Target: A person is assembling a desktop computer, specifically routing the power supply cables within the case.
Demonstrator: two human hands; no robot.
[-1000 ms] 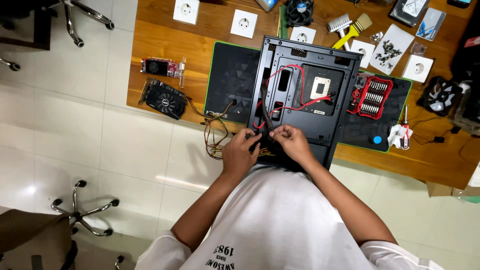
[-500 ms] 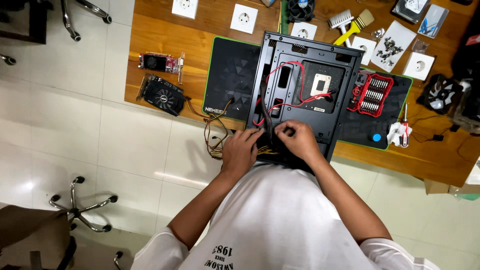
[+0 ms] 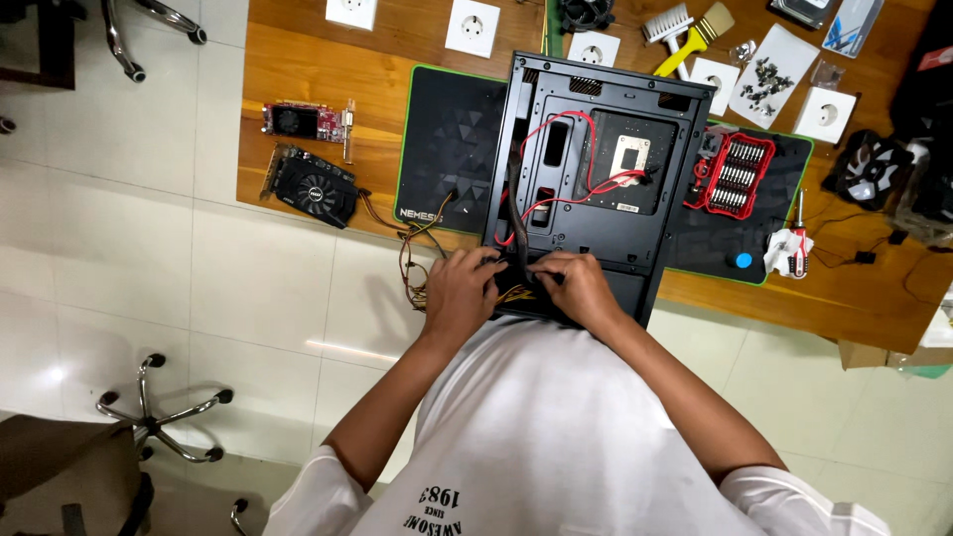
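A black computer case (image 3: 635, 223) lies open on a wooden table (image 3: 298, 89), with red wires (image 3: 576, 179) looped inside it. My left hand (image 3: 460, 295) and my right hand (image 3: 576, 288) meet at the case's near edge, fingers closed around a bundle of cables (image 3: 511, 276) there. More of those yellow and black cables (image 3: 417, 263) hang off the table's edge to the left of my left hand. What my fingertips pinch is partly hidden.
Two graphics cards (image 3: 313, 187) lie on the table's left part, beside a black desk mat (image 3: 447, 149). A red screwdriver-bit set (image 3: 735, 177), a screwdriver (image 3: 794, 243), brushes (image 3: 685, 30), fans (image 3: 869, 169) and white wall sockets (image 3: 472, 25) lie around the case. Chair bases (image 3: 164, 422) stand on the tiled floor.
Both hands have stayed at the case's near edge, with the fingers shifting slightly on the cables. The view has tilted a little.
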